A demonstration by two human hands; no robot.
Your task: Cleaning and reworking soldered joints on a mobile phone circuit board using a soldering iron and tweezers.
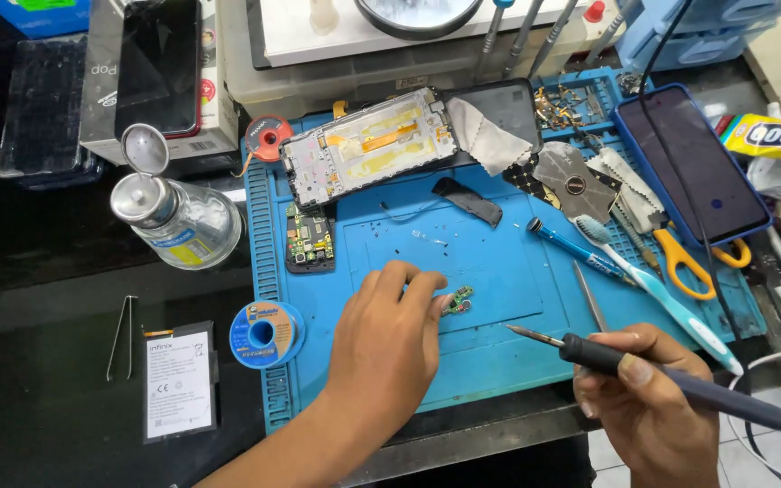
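The left hand [386, 339] rests on the blue work mat [499, 271], fingers curled and pinching a small green circuit board [456, 302] at its edge, pinning it flat near the middle of the mat. The right hand [648, 398] is wrapped closed around the dark handle of a soldering iron [607, 354], whose tip points left toward the small board but hangs apart from it — not yet touching.

Judging by how things lie, the teardown is well along: the opened phone frame [368, 149] sits at the top of the mat with its insides bared, a larger circuit board [309, 239] lies just below it, and loose screws and shields are scattered at the upper right. The soldering itself looks barely begun, since the tip hovers off the board, and the phone remains wholly unassembled.

A solder spool [264, 334] sits at the mat's left edge, a glass liquid bottle [183, 221] and a battery [178, 384] rest on the dark desk [38, 298] beyond it — and a toothbrush [653, 285] and a second phone in a blue case [693, 163] lie to the right.
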